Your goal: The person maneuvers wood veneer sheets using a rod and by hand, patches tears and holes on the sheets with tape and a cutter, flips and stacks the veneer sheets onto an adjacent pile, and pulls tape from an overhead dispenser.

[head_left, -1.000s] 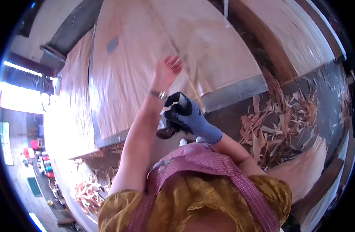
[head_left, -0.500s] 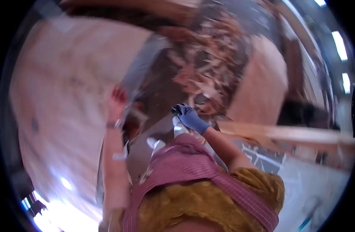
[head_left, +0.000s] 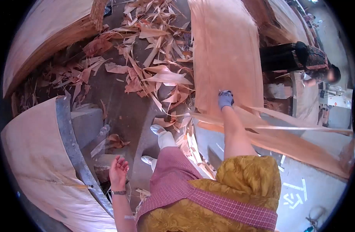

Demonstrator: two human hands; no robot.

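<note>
My left hand (head_left: 118, 173), bare with a dark band at the wrist, hangs in the air with loosely curled fingers apart and nothing in it. It is near the metal edge (head_left: 77, 149) of a surface bearing a pale wood veneer sheet (head_left: 34, 143). My right hand (head_left: 225, 99) wears a grey-blue glove with dark fingers. It is over the near end of a long stack of reddish veneer sheets (head_left: 227, 46); its fingers are curled in, and whatever they hold is hidden. Whether it touches the stack I cannot tell.
Torn veneer scraps (head_left: 162, 73) cover the floor ahead. Another thick veneer stack (head_left: 57, 31) stands at the upper left. Long veneer strips (head_left: 285, 143) lie across a grey table (head_left: 258, 174) at the right. A person in dark clothes (head_left: 301, 58) bends beyond the reddish stack.
The view has swung to the right and sharpened. My right hand has gone from in front of my body out over the reddish stack. My left hand has come away from the pale sheet's edge.
</note>
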